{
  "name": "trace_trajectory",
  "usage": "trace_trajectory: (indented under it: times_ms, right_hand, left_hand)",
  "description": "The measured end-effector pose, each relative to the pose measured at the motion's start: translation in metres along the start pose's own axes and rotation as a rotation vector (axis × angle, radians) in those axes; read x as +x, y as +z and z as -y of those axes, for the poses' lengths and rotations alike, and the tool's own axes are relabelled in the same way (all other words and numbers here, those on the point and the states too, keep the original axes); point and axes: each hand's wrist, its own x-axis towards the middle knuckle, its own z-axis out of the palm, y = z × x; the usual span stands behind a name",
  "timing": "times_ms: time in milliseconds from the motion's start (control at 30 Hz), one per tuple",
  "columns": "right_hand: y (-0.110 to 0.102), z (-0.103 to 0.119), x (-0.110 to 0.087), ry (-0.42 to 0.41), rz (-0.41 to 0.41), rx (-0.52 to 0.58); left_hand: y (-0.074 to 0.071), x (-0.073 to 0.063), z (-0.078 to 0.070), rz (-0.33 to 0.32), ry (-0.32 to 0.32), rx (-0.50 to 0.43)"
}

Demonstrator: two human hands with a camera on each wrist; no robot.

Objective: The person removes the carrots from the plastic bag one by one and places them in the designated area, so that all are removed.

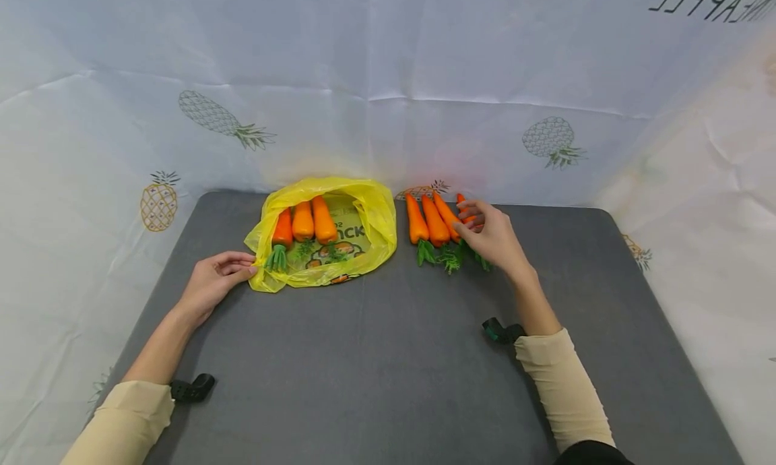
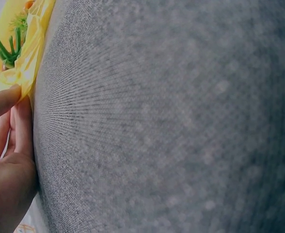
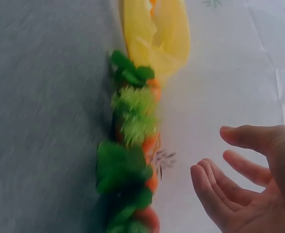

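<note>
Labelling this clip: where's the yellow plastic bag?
In the head view, the yellow plastic bag sits on the grey tabletop, pinched by the left hand, left of four loose orange carrots.

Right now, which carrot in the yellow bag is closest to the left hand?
The leftmost carrot, with thick green stalks; the middle carrot and right carrot lie farther from the left hand.

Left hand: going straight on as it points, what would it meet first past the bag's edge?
Probably the green top of the leftmost carrot in the yellow bag, just beyond the edge that the left hand pinches; how the plastic folds in between is unclear.
</note>
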Motion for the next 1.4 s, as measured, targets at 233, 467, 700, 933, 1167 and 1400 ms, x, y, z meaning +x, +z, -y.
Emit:
trace_trajectory:
  times_ms: [233, 467, 700, 933, 1167, 1400]
  right_hand:
    - [0.018, 0.019, 0.011, -0.066, -0.041, 0.054]
    - [0.039, 0.036, 0.021, -0.085, -0.030, 0.103]
    - [0.063, 0.053, 0.032, -0.136, 0.002, 0.126]
    - [0.090, 0.071, 0.043, -0.196, 0.029, 0.157]
    - [0.116, 0.083, 0.053, -0.190, 0.061, 0.169]
    - [0.142, 0.090, 0.060, -0.191, 0.117, 0.155]
  left_hand:
    - [-0.002, -0.001, 0.000, -0.003, -0.002, -0.008]
    - [-0.003, 0.001, 0.002, -0.006, -0.013, -0.016]
    - [-0.003, 0.001, 0.003, -0.009, -0.018, -0.011]
    - [-0.002, -0.001, 0.003, -0.009, -0.002, -0.026]
    - [-0.001, 0.001, 0.004, -0.004, -0.010, -0.017]
    - [-0.001, 0.003, 0.006, -0.004, -0.007, -0.006]
